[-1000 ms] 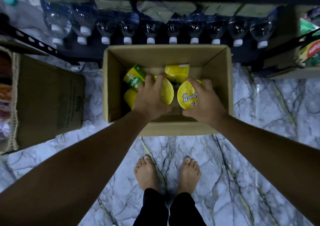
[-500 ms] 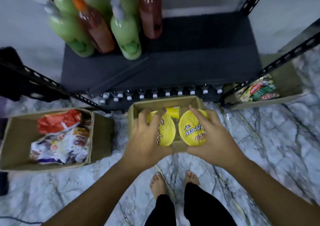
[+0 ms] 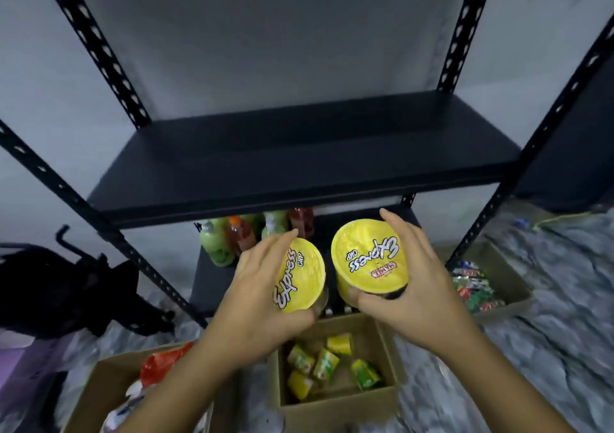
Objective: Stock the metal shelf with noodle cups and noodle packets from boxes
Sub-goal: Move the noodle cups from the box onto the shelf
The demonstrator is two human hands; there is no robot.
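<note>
Cup bodies mostly hidden behind yellow lids, left hand [image 3: 255,303] curled round left noodle cup [image 3: 299,274], right hand [image 3: 415,286] gripping right noodle cup [image 3: 368,256], box [image 3: 332,409] partly cut off below.

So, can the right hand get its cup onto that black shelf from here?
Probably yes: the right hand holds its noodle cup just below the front edge of the black shelf, with nothing between them.

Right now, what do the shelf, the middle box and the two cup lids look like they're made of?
Shelf: metal by the look, matt black paint, punched holes up the posts. Middle box: plain brown cardboard, dull surface. Lids of the left cup and right cup: thin printed foil or paper, yellow, faintly wrinkled; which of the two I cannot tell.
</note>
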